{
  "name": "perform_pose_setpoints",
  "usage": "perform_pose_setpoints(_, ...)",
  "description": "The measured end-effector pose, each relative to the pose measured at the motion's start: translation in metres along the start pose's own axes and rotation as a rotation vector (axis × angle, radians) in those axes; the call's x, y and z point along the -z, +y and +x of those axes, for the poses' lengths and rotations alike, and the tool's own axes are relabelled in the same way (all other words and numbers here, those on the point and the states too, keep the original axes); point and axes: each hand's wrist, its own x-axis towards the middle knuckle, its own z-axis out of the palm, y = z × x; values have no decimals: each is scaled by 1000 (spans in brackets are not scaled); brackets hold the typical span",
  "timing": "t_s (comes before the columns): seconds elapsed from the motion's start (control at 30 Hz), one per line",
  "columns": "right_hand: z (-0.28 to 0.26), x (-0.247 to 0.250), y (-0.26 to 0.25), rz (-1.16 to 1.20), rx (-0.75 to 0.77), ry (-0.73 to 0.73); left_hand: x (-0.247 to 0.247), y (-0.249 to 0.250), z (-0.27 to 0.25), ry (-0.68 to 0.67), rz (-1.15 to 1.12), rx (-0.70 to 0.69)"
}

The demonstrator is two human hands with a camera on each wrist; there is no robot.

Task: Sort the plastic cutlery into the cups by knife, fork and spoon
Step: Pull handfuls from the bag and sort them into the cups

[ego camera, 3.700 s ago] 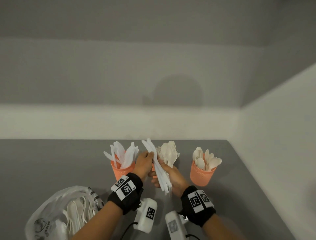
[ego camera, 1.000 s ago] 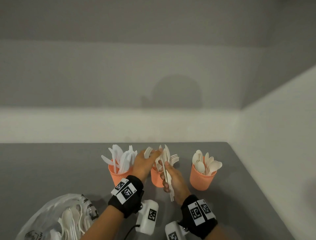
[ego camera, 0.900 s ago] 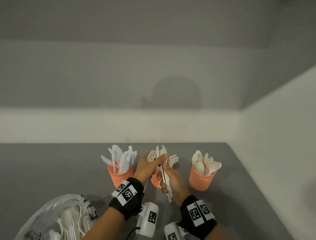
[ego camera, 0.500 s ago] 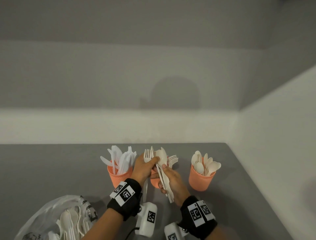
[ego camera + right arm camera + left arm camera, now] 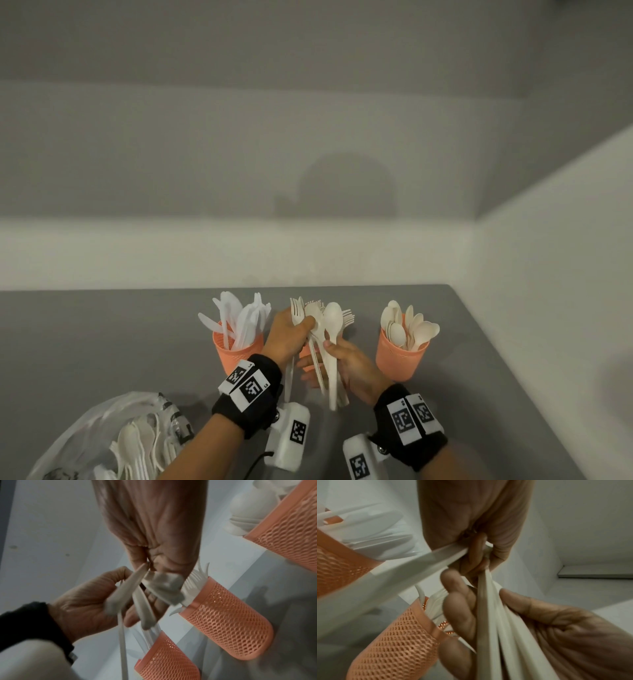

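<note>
Three orange mesh cups stand in a row: the left cup [image 5: 236, 349] holds knives, the right cup [image 5: 400, 359] holds spoons, and the middle cup [image 5: 231, 626] holds forks, mostly hidden behind my hands in the head view. My left hand [image 5: 301, 323] pinches a white fork [image 5: 295, 310] by its neck, handle hanging down, just left of the bundle. My right hand [image 5: 325, 356] grips a bundle of cutlery [image 5: 331, 342] in front of the middle cup, a spoon uppermost. In the left wrist view the fork handle [image 5: 419, 566] runs left from my fingers beside the bundle [image 5: 496, 628].
A clear plastic bag [image 5: 113, 442] with several more pieces of cutlery lies at the near left of the grey table [image 5: 102, 342]. White walls close the table at the back and right. The knife cup [image 5: 168, 662] stands close to my left hand.
My left hand has drawn a fork out of the bundle and now holds it apart to the left. The right hand keeps the bundle, now with a spoon showing on top.
</note>
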Motion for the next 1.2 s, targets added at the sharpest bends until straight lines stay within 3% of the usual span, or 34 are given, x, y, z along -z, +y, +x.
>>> perform_pose_setpoints(0.13, -3, 9, 0, -48, -7, -39, -3, 3, 1, 9, 7, 22)
perform_pose_setpoints(0.3, -10, 21, 5, -87, -48, -34, -8, 7, 1, -232, -67, 56)
perform_pose_setpoints(0.4, -14, 29, 3, -153, -43, 27, -24, 11, 2, -183, -1, 5)
perform_pose_setpoints(0.5, -16, 34, -11, -167, 103, 184, -50, 12, 6, -55, 140, -107)
perform_pose_setpoints(0.67, -19, 47, -28, -93, 167, 345, -78, 29, 5, -79, 132, -180)
perform_pose_setpoints(0.83, -21, 80, -28, -141, 325, 796, -65, 39, 19, -58, 53, -135)
perform_pose_setpoints(0.93, -27, 94, -43, -39, 457, 952, -40, 40, 31, -46, -135, -78)
perform_pose_setpoints(1.07, -20, 112, -60, 84, 585, 1127, -21, 39, 44, 181, -132, -290)
perform_pose_setpoints(1.2, -8, 118, -57, 129, 560, 1205, -14, 28, 50, 292, 56, -495)
